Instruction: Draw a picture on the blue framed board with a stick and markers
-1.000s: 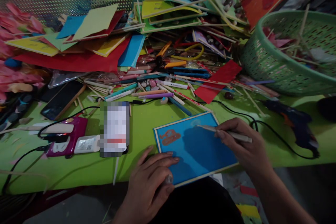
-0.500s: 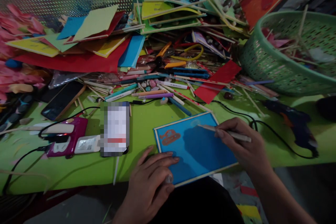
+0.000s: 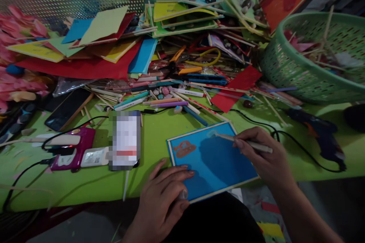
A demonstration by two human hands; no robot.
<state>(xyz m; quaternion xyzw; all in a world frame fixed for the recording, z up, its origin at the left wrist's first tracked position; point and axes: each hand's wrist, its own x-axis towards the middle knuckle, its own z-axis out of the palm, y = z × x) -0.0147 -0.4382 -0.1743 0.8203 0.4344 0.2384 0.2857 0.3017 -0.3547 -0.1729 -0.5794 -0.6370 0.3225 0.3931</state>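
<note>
pale pen [image 3: 260, 147] over blue card [image 3: 212, 167]

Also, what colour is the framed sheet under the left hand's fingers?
Mostly blue; the framed sheet shows best in the head view.

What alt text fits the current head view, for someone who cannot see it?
The right hand holds a pale pen, its tip at a faint mark on a stick-edged blue card; the left hand rests on the card's near-left corner. A phone, glue gun and green basket are nearby.
</note>
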